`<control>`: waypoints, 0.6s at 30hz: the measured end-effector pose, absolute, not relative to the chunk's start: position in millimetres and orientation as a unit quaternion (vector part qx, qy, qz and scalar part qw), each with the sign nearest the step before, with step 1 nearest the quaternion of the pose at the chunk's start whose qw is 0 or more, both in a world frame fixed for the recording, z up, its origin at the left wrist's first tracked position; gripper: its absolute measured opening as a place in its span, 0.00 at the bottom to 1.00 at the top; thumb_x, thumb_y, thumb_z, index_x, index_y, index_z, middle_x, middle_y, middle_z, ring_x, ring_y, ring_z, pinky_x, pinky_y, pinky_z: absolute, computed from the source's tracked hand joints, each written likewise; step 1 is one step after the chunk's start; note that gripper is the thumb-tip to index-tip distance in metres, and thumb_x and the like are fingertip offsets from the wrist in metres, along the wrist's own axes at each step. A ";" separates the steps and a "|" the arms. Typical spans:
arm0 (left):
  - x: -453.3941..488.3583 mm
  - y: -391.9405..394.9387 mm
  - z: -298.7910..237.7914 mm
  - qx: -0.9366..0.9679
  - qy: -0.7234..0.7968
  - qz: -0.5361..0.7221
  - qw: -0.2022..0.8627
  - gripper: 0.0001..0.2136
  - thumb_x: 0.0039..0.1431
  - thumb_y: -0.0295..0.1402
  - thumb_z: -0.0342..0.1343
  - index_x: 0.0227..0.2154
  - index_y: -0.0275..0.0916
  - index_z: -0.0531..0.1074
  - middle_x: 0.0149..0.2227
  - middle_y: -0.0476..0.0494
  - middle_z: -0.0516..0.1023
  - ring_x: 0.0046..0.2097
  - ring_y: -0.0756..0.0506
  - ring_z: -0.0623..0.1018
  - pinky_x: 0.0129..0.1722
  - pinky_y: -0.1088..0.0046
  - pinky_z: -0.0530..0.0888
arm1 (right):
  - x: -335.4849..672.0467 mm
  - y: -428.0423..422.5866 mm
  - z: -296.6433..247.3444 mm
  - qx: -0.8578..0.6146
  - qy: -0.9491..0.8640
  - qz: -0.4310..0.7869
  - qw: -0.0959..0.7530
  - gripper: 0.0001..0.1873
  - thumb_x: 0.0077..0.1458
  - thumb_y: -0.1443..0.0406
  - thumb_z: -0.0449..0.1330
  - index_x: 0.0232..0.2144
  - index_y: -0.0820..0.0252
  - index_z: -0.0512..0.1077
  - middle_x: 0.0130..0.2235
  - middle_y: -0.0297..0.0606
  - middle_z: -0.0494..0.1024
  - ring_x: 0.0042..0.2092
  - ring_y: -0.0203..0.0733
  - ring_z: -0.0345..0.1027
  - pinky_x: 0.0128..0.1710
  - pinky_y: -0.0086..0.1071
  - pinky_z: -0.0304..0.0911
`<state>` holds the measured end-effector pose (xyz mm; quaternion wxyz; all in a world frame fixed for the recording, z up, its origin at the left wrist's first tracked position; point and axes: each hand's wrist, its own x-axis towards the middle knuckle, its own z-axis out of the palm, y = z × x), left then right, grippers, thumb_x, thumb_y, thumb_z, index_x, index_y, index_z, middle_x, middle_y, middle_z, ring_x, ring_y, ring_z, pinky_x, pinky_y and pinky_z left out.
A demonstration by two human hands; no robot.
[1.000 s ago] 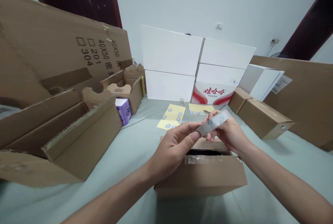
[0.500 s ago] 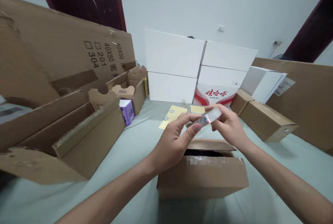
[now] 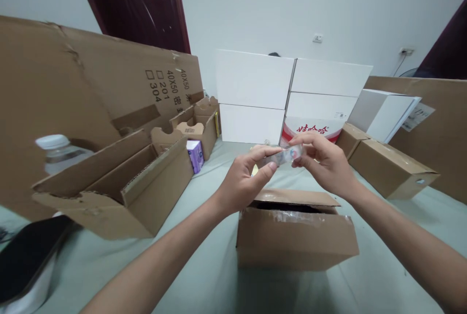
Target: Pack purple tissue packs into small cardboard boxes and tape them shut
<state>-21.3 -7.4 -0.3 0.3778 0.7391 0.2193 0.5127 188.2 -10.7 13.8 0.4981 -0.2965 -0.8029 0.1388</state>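
Note:
A small, flat, clear-and-silvery packet (image 3: 280, 157) with a round coloured mark is held up between both hands; its exact kind I cannot make out. My left hand (image 3: 241, 179) pinches its left end between thumb and fingers. At the right end, the thumb and fingers of my right hand (image 3: 326, 164) are closed on it. Just below the hands stands a brown cardboard box (image 3: 297, 240) with its top gap partly open and dark inside. Behind the fingers a little of a yellow sheet (image 3: 254, 170) shows, mostly hidden.
Left of me lie a long open carton (image 3: 164, 190), a purple pack (image 3: 195, 156), a bottle (image 3: 54, 151) and a black-topped object (image 3: 31, 251). White boxes (image 3: 251, 80) stand at the back. A closed brown box (image 3: 396, 168) sits on the right.
The view has shifted left, bringing the bottle and black-topped object into sight. Both hands still hold the packet, now tilted less and covering more of the yellow sheets.

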 end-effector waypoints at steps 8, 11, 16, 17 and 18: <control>-24.7 -19.9 5.8 0.727 0.189 0.519 0.408 0.13 0.58 0.36 0.57 0.43 0.36 0.78 0.37 0.44 0.78 0.39 0.45 0.74 0.43 0.68 0.70 | 189.8 -23.2 11.3 -0.312 -0.734 0.313 0.516 0.13 0.58 0.58 0.64 0.40 0.58 0.69 0.31 0.34 0.76 0.29 0.36 0.74 0.30 0.33 0.71; -23.8 -23.5 6.6 0.718 0.183 0.523 0.421 0.13 0.57 0.36 0.57 0.42 0.36 0.78 0.35 0.44 0.77 0.38 0.46 0.74 0.42 0.69 0.69 | 191.0 -26.0 10.5 -0.299 -0.726 0.340 0.517 0.15 0.57 0.56 0.65 0.40 0.58 0.68 0.30 0.35 0.77 0.30 0.39 0.76 0.31 0.34 0.73; -23.5 -25.0 6.3 0.703 0.194 0.518 0.447 0.15 0.56 0.39 0.59 0.42 0.35 0.78 0.34 0.44 0.76 0.35 0.47 0.72 0.34 0.71 0.68 | 194.3 -25.2 8.8 -0.275 -0.713 0.362 0.533 0.17 0.57 0.55 0.65 0.41 0.58 0.67 0.32 0.36 0.78 0.32 0.39 0.77 0.33 0.34 0.74; -23.6 -25.6 6.5 0.707 0.198 0.513 0.445 0.15 0.57 0.40 0.58 0.42 0.35 0.78 0.34 0.44 0.76 0.34 0.47 0.72 0.34 0.72 0.68 | 195.0 -25.1 8.4 -0.270 -0.712 0.359 0.539 0.17 0.56 0.55 0.65 0.40 0.57 0.67 0.34 0.36 0.78 0.32 0.39 0.77 0.33 0.34 0.74; -23.7 -26.3 6.8 0.712 0.202 0.507 0.442 0.15 0.57 0.40 0.58 0.42 0.35 0.78 0.34 0.44 0.76 0.34 0.47 0.72 0.34 0.72 0.68 | 195.6 -25.3 8.1 -0.270 -0.714 0.352 0.542 0.17 0.56 0.55 0.66 0.40 0.57 0.67 0.36 0.37 0.78 0.32 0.38 0.77 0.32 0.34 0.74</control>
